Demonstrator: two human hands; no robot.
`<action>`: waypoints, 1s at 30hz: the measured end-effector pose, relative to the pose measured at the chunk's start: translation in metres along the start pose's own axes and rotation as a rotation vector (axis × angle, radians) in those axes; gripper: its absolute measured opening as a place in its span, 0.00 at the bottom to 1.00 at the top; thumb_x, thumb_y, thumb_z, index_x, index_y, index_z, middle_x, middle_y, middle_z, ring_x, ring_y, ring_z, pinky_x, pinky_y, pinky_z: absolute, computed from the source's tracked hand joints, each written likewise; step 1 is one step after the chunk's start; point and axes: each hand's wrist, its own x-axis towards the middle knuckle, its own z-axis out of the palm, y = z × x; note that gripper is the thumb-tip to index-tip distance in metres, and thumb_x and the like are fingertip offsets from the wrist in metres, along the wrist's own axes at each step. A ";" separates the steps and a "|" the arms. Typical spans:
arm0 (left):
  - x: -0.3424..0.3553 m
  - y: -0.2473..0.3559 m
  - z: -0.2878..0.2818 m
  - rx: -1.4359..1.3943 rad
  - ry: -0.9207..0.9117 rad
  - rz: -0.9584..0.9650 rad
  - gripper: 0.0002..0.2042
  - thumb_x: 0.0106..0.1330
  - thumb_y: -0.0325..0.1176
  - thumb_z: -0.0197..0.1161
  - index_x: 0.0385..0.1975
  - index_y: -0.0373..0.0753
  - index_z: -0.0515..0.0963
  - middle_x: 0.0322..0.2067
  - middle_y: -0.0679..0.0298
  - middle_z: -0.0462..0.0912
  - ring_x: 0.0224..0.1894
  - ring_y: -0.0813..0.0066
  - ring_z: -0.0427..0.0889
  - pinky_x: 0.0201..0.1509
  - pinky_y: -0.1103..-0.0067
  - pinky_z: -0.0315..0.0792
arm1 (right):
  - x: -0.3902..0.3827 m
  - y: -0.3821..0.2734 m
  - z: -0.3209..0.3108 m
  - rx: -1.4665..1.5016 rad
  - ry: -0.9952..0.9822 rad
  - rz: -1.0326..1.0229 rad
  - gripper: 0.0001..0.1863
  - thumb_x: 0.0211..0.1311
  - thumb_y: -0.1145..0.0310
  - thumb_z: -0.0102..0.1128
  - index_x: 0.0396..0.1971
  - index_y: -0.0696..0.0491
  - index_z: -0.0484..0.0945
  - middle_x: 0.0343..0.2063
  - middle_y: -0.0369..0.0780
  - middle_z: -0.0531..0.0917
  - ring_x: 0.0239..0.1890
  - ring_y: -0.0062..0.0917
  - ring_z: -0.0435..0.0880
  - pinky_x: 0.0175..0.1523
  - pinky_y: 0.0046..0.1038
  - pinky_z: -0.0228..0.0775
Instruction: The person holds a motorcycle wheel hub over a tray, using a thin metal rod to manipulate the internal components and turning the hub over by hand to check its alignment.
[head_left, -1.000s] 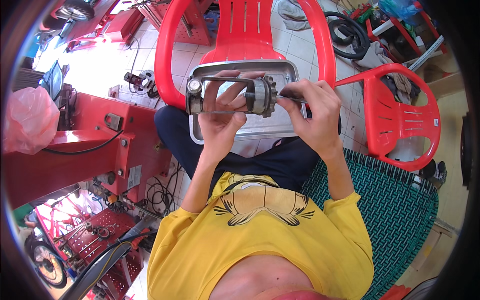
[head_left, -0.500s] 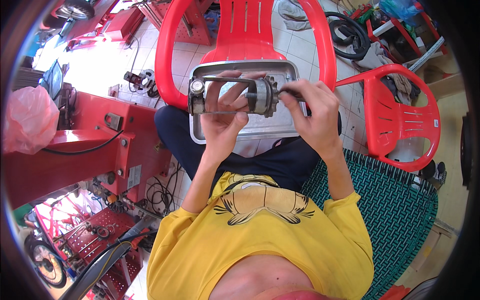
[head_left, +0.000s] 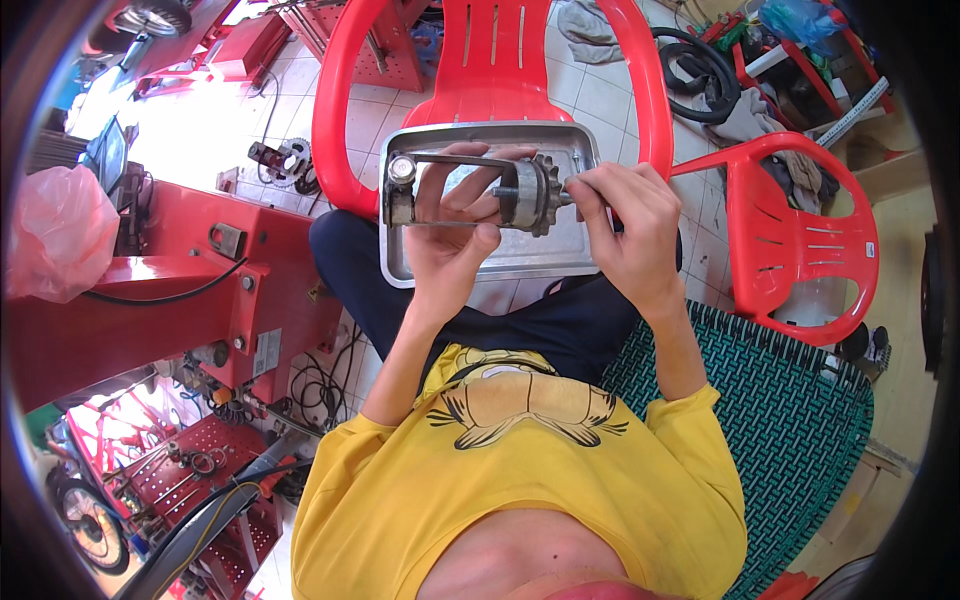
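My left hand is closed around a metal frame with two long straight arms and a round bolt head at its left end. A grey cylindrical hub with a toothed sprocket sits between the arms at the right end. The fingers of my right hand pinch a thin metal pin coming out of the sprocket's right side. How far the pin goes into the hub is hidden. Both hands hold the assembly above a shallow metal tray.
The tray rests on a red plastic chair in front of me. Another red chair stands at right, beside a green woven seat. A large red machine with a pink plastic bag fills the left. Another sprocket lies on the tiles.
My right fingers have shifted slightly at the sprocket's side, and more of the bright pin shows between them and the sprocket. The assembly has moved a little to the right with my left hand.
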 end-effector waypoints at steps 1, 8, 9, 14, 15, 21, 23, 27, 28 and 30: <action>0.000 0.000 0.001 0.000 0.005 0.006 0.38 0.73 0.52 0.64 0.70 0.30 0.55 0.63 0.31 0.72 0.58 0.39 0.83 0.52 0.63 0.85 | 0.001 -0.003 0.000 0.040 0.008 0.038 0.08 0.58 0.67 0.75 0.34 0.51 0.84 0.24 0.33 0.85 0.23 0.28 0.81 0.35 0.30 0.66; -0.001 0.001 -0.002 0.005 0.020 -0.022 0.39 0.72 0.53 0.64 0.70 0.31 0.55 0.63 0.31 0.72 0.57 0.40 0.84 0.51 0.65 0.86 | 0.003 -0.007 -0.002 0.033 0.035 0.019 0.06 0.59 0.68 0.74 0.33 0.51 0.84 0.25 0.34 0.85 0.25 0.28 0.82 0.36 0.30 0.67; -0.001 0.000 -0.002 0.015 0.021 -0.017 0.39 0.72 0.54 0.64 0.70 0.31 0.55 0.63 0.31 0.72 0.57 0.40 0.84 0.51 0.65 0.86 | 0.003 -0.005 -0.002 0.007 0.037 -0.007 0.07 0.58 0.68 0.74 0.33 0.51 0.84 0.25 0.34 0.85 0.25 0.28 0.82 0.36 0.30 0.67; 0.000 -0.002 -0.003 0.020 0.029 0.008 0.40 0.72 0.54 0.64 0.70 0.31 0.56 0.63 0.31 0.72 0.57 0.39 0.84 0.51 0.65 0.86 | 0.004 -0.011 0.000 0.082 0.054 0.056 0.06 0.57 0.69 0.74 0.30 0.51 0.84 0.25 0.34 0.85 0.24 0.29 0.81 0.36 0.29 0.66; 0.002 0.000 -0.002 0.014 0.028 0.010 0.40 0.72 0.55 0.64 0.70 0.31 0.56 0.63 0.31 0.72 0.57 0.39 0.84 0.51 0.65 0.86 | 0.005 -0.014 -0.001 0.105 0.069 0.076 0.05 0.57 0.70 0.74 0.29 0.51 0.84 0.25 0.34 0.85 0.24 0.29 0.81 0.36 0.30 0.66; 0.000 -0.003 -0.003 0.012 0.025 -0.002 0.39 0.72 0.54 0.64 0.70 0.32 0.56 0.63 0.31 0.72 0.58 0.39 0.83 0.52 0.63 0.86 | 0.001 -0.004 0.000 0.008 0.043 0.022 0.07 0.57 0.67 0.75 0.31 0.50 0.84 0.24 0.32 0.85 0.22 0.25 0.80 0.36 0.28 0.65; 0.001 -0.003 -0.002 0.008 0.029 0.004 0.40 0.71 0.54 0.64 0.70 0.32 0.56 0.63 0.31 0.71 0.57 0.39 0.83 0.52 0.63 0.86 | 0.004 -0.011 0.000 0.082 0.065 0.062 0.07 0.58 0.67 0.75 0.30 0.50 0.83 0.24 0.32 0.85 0.22 0.25 0.80 0.36 0.29 0.66; -0.001 -0.003 -0.002 0.006 0.034 -0.013 0.40 0.71 0.55 0.64 0.70 0.32 0.57 0.63 0.31 0.72 0.57 0.38 0.83 0.52 0.63 0.86 | 0.004 -0.010 -0.003 0.051 0.043 0.041 0.08 0.59 0.67 0.75 0.29 0.51 0.82 0.24 0.33 0.85 0.21 0.26 0.80 0.34 0.29 0.66; -0.001 -0.003 -0.002 0.011 0.029 -0.018 0.40 0.71 0.55 0.64 0.70 0.32 0.57 0.63 0.31 0.72 0.57 0.38 0.83 0.52 0.63 0.86 | 0.002 -0.009 -0.002 0.043 0.022 0.067 0.08 0.58 0.67 0.75 0.29 0.51 0.82 0.24 0.33 0.85 0.21 0.27 0.80 0.33 0.29 0.66; -0.002 -0.003 -0.003 0.020 0.024 -0.019 0.40 0.71 0.55 0.64 0.70 0.33 0.57 0.63 0.31 0.72 0.57 0.38 0.83 0.51 0.62 0.86 | -0.004 -0.006 0.002 0.025 -0.018 0.119 0.08 0.58 0.67 0.75 0.29 0.51 0.82 0.24 0.33 0.85 0.20 0.27 0.80 0.31 0.29 0.65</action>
